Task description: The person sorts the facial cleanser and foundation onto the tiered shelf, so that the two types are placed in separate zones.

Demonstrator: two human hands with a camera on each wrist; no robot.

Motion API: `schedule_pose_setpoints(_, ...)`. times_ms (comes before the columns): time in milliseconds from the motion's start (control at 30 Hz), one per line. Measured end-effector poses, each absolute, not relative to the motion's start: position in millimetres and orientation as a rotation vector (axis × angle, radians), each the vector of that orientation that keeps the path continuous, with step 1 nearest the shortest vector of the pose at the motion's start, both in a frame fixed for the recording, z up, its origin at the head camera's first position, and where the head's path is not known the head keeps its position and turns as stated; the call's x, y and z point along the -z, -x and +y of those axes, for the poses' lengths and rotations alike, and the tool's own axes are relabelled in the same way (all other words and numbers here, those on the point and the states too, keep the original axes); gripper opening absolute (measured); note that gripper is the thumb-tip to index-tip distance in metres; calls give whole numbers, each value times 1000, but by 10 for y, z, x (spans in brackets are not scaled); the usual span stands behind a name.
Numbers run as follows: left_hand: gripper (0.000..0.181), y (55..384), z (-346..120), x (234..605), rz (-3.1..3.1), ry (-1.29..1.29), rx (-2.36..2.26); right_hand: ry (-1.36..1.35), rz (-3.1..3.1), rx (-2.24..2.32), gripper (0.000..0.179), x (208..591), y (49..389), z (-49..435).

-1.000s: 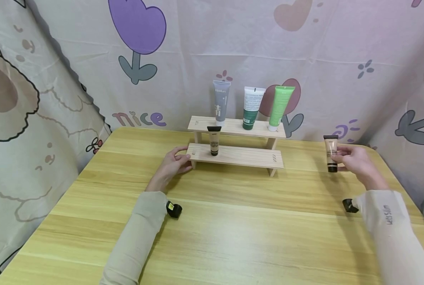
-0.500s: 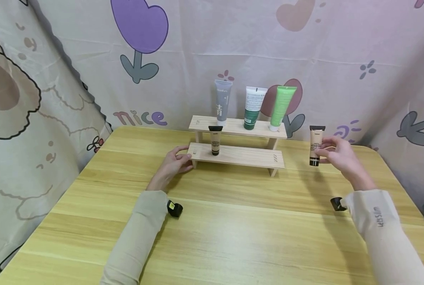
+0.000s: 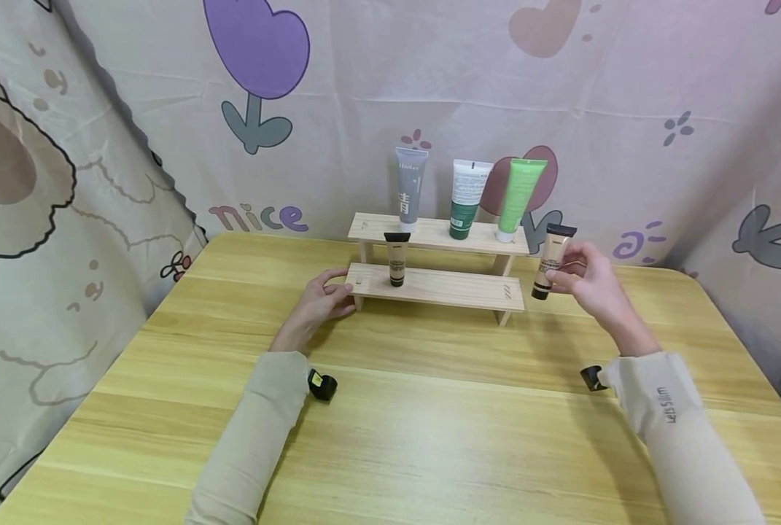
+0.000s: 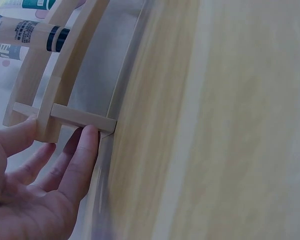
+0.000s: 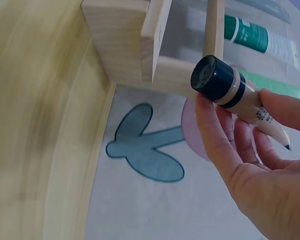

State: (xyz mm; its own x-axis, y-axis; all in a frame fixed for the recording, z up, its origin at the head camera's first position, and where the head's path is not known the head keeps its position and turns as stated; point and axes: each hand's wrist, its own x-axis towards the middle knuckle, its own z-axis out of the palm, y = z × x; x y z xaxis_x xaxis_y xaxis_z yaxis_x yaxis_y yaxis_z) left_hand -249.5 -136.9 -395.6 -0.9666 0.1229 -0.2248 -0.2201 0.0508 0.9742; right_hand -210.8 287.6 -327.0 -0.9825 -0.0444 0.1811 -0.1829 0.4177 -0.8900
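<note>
A two-tier wooden display rack [image 3: 436, 286] stands against the back cloth. My left hand [image 3: 316, 300] grips its left end, with the thumb at the lower board and the fingers against the side leg [image 4: 80, 118]. Between the thumb and fingers of my right hand [image 3: 593, 281] is a beige foundation tube [image 3: 552, 261] with a black cap. It hangs tilted in the air just right of the lower shelf, cap end down. A similar beige tube [image 3: 397, 260] stands upright on the left part of the lower shelf.
On the upper shelf stand a grey-blue tube [image 3: 410, 188], a white and green tube [image 3: 468, 198] and a bright green tube [image 3: 520, 198]. Behind the wooden table [image 3: 416, 437] hangs a printed cloth [image 3: 377, 73], close to the rack's back.
My right hand has carried the foundation tube leftward from the table's right side to near the rack, and the tube now leans. The left hand stays at the rack's left end.
</note>
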Motion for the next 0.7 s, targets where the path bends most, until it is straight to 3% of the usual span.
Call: schedule_pose_setpoints(700,49,2482,-1359,3958,2078,106,-2009,-214,-2522,-1391,33,3464,2165,2366)
